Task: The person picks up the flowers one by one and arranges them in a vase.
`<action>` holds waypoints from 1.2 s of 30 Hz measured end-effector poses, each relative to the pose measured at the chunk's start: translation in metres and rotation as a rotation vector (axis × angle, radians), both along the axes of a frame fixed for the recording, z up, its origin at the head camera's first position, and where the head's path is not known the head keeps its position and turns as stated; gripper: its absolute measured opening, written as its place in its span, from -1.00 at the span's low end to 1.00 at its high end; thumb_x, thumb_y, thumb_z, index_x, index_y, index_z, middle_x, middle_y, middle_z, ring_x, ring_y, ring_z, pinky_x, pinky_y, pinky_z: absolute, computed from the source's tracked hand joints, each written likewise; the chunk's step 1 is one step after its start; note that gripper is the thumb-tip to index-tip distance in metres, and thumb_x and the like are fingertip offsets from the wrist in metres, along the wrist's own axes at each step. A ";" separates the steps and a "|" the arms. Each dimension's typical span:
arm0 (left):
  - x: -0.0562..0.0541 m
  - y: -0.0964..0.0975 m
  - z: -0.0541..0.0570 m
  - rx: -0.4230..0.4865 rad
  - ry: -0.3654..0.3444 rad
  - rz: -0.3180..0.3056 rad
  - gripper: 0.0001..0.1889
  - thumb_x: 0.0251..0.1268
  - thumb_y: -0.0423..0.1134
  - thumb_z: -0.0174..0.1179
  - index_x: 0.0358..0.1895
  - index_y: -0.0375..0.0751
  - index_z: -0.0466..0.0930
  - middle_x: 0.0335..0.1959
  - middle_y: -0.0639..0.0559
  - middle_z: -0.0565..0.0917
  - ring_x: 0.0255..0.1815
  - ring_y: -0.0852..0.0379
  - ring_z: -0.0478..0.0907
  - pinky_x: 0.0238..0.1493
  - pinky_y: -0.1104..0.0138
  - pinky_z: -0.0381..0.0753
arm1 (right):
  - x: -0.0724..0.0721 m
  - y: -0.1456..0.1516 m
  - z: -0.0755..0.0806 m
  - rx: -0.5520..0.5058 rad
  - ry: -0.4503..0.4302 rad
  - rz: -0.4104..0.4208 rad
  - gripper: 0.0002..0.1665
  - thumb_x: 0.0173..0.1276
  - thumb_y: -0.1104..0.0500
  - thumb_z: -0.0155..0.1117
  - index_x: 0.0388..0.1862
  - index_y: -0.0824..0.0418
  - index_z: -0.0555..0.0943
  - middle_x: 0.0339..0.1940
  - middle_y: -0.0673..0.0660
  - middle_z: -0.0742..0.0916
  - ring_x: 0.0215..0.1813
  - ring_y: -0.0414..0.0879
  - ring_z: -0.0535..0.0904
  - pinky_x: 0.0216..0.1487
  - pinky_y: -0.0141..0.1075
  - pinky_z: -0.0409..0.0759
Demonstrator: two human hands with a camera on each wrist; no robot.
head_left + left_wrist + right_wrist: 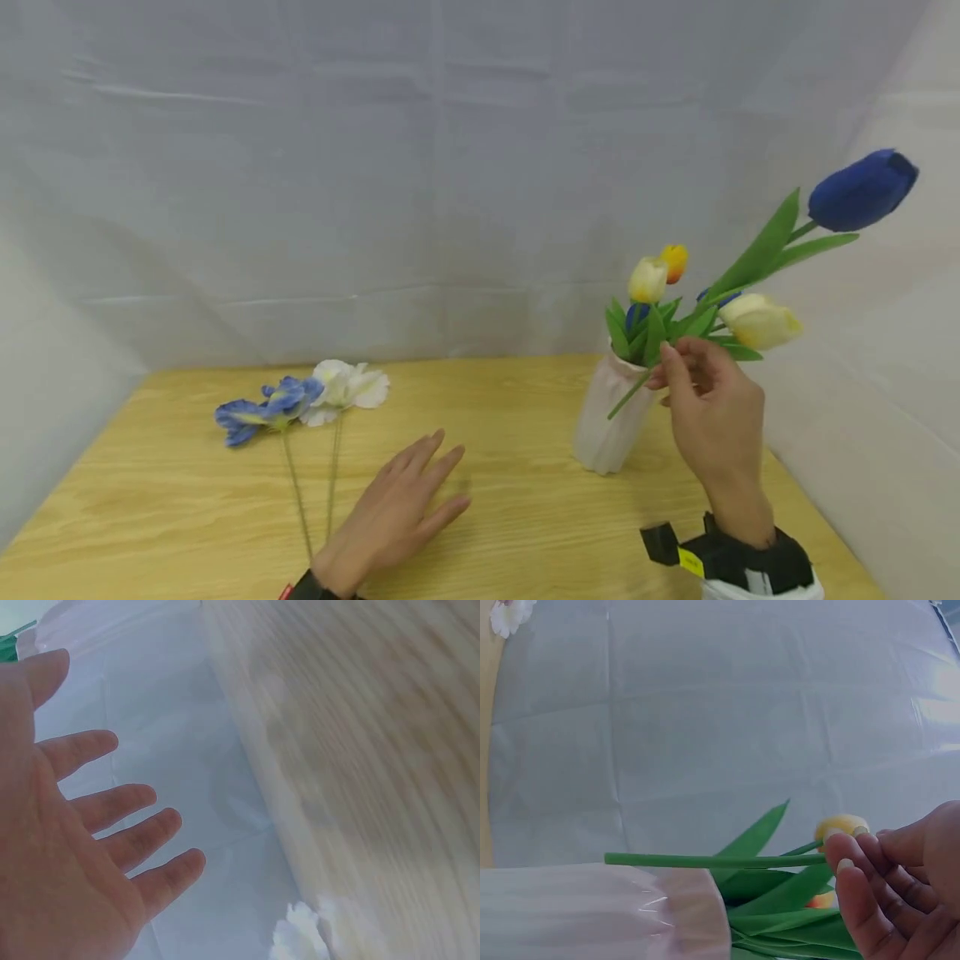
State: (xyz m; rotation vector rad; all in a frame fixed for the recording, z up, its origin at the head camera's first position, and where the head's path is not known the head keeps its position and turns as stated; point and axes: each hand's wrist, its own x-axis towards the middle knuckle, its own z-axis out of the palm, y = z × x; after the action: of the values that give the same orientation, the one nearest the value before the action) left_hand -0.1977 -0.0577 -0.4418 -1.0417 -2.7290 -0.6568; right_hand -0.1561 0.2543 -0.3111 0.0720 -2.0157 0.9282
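Note:
My right hand [716,408] pinches the green stem of a large blue tulip [862,192] between thumb and fingers. The blossom tilts up to the right, and the bare stem end [667,860] passes in front of the white vase [609,421], outside its mouth. Inside the vase stand several tulips, among them a pale yellow tulip [647,280], an orange-yellow tulip [674,262] and a cream tulip [759,322]. With fingers spread and holding nothing, my left hand [397,508] hovers over the table; its palm shows in the left wrist view.
Left of the vase, a blue flower [273,407] and a white flower [348,387] lie on the wooden table [495,417], their thin stems running toward the front near my left hand. A pale sheet [420,183] hangs behind the table.

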 end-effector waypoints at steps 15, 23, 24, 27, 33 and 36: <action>0.001 0.022 0.019 0.002 0.075 -0.065 -0.38 0.42 0.18 -0.03 0.40 -0.08 0.32 0.42 -0.17 0.24 0.38 -0.11 0.22 0.29 -0.03 0.28 | 0.006 0.000 0.026 -0.045 0.165 -0.046 -0.84 0.39 0.31 0.19 -0.22 0.45 0.58 -0.46 0.14 0.69 -0.44 -0.38 0.60 -0.44 -0.60 0.54; 0.002 0.023 0.016 0.006 0.081 -0.058 -0.40 0.42 0.18 -0.03 0.38 -0.09 0.36 0.40 -0.18 0.27 0.36 -0.12 0.25 0.27 -0.04 0.30 | 0.001 -0.003 0.025 0.006 0.043 -0.128 -0.75 0.44 0.17 0.16 -0.21 0.36 0.63 -0.45 0.15 0.73 -0.45 -0.55 0.53 -0.42 -0.65 0.51; 0.002 0.023 0.015 0.006 0.079 -0.056 -0.40 0.42 0.18 -0.03 0.38 -0.09 0.36 0.40 -0.18 0.27 0.36 -0.12 0.25 0.27 -0.04 0.30 | 0.000 -0.002 0.024 0.018 0.038 -0.135 -0.74 0.44 0.16 0.16 -0.20 0.36 0.64 -0.44 0.16 0.74 -0.44 -0.56 0.53 -0.41 -0.66 0.51; 0.002 0.023 0.013 0.008 0.075 -0.049 -0.40 0.42 0.16 0.00 0.38 -0.11 0.36 0.40 -0.20 0.27 0.36 -0.14 0.25 0.26 -0.06 0.30 | -0.001 -0.001 0.022 0.045 0.004 -0.156 -0.74 0.44 0.15 0.15 -0.19 0.35 0.64 -0.45 0.14 0.74 -0.45 -0.49 0.56 -0.41 -0.67 0.51; 0.002 0.022 0.011 0.007 0.072 -0.043 -0.39 0.42 0.17 -0.02 0.38 -0.12 0.35 0.41 -0.21 0.25 0.36 -0.15 0.24 0.27 -0.07 0.29 | -0.004 0.003 0.019 0.138 -0.138 -0.201 -0.69 0.46 0.10 0.13 -0.16 0.32 0.66 -0.48 0.10 0.74 -0.48 -0.11 0.67 -0.57 -0.60 0.45; 0.002 0.023 0.010 0.005 0.074 -0.048 -0.39 0.43 0.18 -0.05 0.38 -0.11 0.35 0.41 -0.21 0.26 0.35 -0.16 0.25 0.25 -0.08 0.31 | -0.007 0.005 0.015 0.154 -0.197 -0.186 -0.68 0.45 0.09 0.13 -0.16 0.33 0.67 -0.49 0.09 0.74 -0.49 -0.10 0.67 -0.59 -0.54 0.45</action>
State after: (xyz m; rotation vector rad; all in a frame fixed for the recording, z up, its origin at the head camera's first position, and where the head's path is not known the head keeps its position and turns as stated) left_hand -0.1961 -0.0350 -0.4316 -1.1110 -2.6458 -0.6192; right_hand -0.1629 0.2591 -0.2964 -0.1247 -2.2305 0.6835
